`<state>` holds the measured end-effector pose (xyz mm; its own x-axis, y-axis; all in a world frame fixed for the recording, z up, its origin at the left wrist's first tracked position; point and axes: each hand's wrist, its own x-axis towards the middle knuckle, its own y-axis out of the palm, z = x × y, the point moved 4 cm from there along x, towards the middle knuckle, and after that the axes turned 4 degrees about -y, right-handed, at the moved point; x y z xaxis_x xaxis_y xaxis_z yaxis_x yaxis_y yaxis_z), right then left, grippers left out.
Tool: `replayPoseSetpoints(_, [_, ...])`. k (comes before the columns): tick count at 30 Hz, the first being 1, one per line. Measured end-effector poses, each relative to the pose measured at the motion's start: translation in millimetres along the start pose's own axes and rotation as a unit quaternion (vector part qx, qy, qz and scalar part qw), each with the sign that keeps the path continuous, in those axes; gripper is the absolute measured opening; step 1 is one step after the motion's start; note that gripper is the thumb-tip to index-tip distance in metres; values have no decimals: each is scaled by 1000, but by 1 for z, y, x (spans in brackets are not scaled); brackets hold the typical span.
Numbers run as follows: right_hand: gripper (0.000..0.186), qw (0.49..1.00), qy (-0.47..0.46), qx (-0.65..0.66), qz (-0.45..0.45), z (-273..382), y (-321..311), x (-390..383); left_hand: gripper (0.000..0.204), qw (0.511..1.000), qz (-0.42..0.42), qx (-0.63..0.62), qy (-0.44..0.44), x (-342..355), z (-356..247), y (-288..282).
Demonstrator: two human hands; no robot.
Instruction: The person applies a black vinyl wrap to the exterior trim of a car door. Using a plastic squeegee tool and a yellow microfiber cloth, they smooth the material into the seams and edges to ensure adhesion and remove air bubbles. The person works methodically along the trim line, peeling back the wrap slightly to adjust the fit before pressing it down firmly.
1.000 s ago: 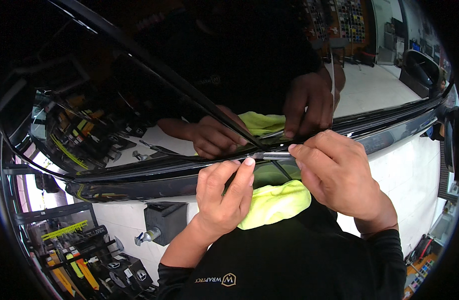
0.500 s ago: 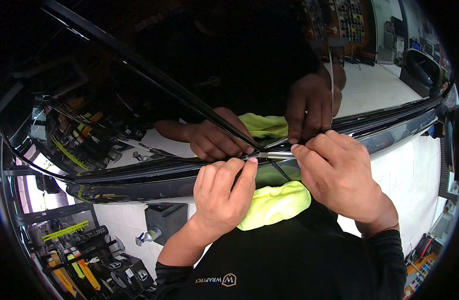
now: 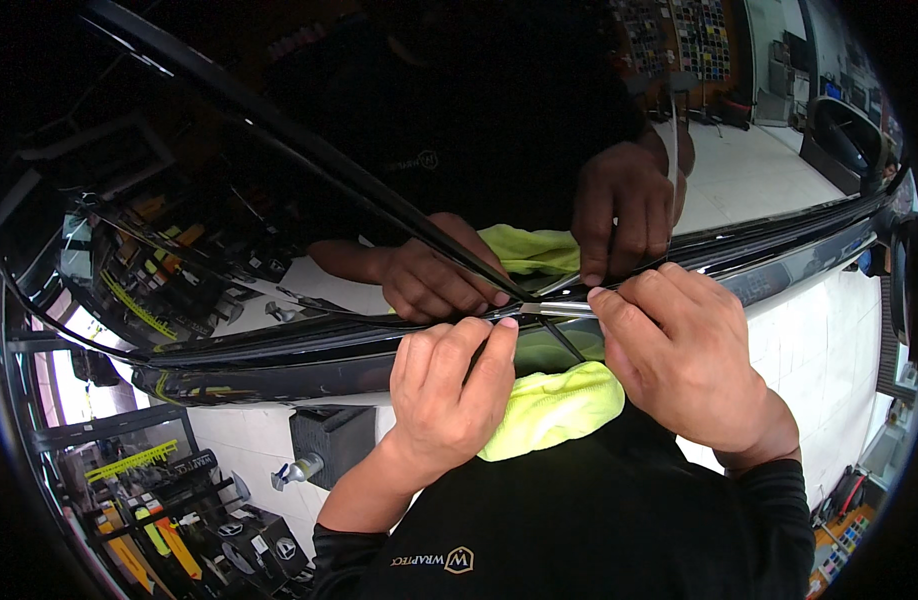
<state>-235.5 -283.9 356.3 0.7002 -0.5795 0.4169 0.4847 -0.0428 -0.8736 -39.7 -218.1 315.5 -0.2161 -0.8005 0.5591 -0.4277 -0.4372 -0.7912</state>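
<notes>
My right grip [image 3: 684, 365] pinches a thin silver metal tool [image 3: 567, 310]; I can't tell if my left grip [image 3: 447, 388] holds long black trim [image 3: 329, 338].

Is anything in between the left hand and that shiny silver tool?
Nothing visible is. The left hand is right beside the tip of the silver tool, which the right hand holds. The yellow-green cloth is lower down.

We look down on a pale tiled floor [image 3: 824, 370] that shows on both sides of a dark grey box [image 3: 341, 440] standing on it. Left of that box we see a crowded tool rack [image 3: 162, 500]; just beside it, a spray bottle [image 3: 304, 468] whose support we cannot tell.
</notes>
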Motion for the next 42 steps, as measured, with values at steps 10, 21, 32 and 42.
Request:
replayPoseSetpoints(10, [23,1000,-6,-7,9,1,-1,-1,35,999,-16,21,29,-1,0,2])
replayPoseSetpoints(21, [25,1000,8,21,14,-2,0,-2,43,999,6,38,18,-3,-7,2])
replayPoseSetpoints(32, [31,997,-16,78,-19,-3,-8,1,38,999,-32,-35,-19,-11,0,-9])
replayPoseSetpoints(42, [34,999,-15,-11,32,6,-1,0,42,999,-7,-38,15,-16,3,-6])
